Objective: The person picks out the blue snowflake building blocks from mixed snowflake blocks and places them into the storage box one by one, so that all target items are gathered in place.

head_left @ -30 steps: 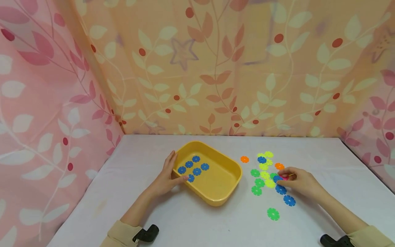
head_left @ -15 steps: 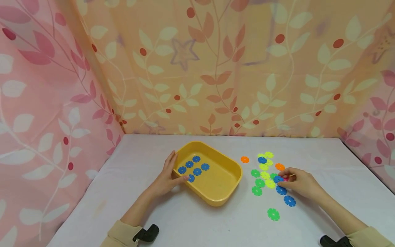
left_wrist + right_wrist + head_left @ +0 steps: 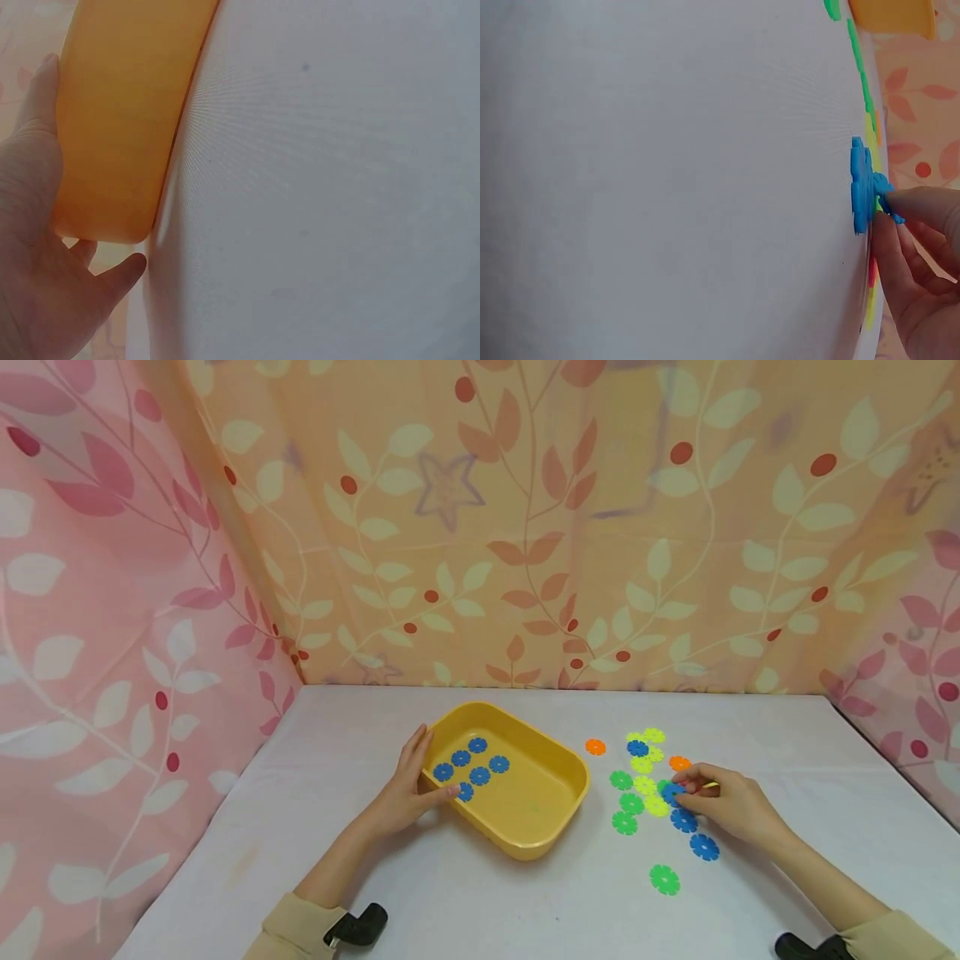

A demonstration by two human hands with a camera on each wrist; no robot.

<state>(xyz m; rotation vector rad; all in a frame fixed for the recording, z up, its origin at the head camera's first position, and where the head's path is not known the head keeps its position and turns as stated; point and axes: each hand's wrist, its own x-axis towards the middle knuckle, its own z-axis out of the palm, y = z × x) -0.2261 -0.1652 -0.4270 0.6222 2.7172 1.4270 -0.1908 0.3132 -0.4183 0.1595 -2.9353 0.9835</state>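
My left hand (image 3: 408, 793) grips the left corner of a yellow plastic tray (image 3: 551, 822), thumb at the near rim and fingers along the outer side. In the left wrist view the tray's wall (image 3: 127, 127) rises beside that hand. Several blue flower-shaped discs (image 3: 479, 775) lie inside at the left end. My right hand (image 3: 731, 797) pinches another blue notched disc (image 3: 672, 793) between thumb and fingertips. The right wrist view has this disc (image 3: 886, 196) tilted up off the flat ones. Two more blue discs (image 3: 704, 847) lie just below the fingers on the white table.
Left of the right hand spread green discs (image 3: 624, 823), yellow discs (image 3: 654, 736) and a blue disc (image 3: 637, 748). Orange discs (image 3: 595, 747) lie farther back. A lone green disc (image 3: 664, 880) is nearer the front. Patterned cloth (image 3: 480, 527) walls off the white table's (image 3: 480, 910) back and sides.
The right fingers have lifted and tilted the blue disc slightly, with a yellow edge now showing behind them. My left hand and the tray hold still.
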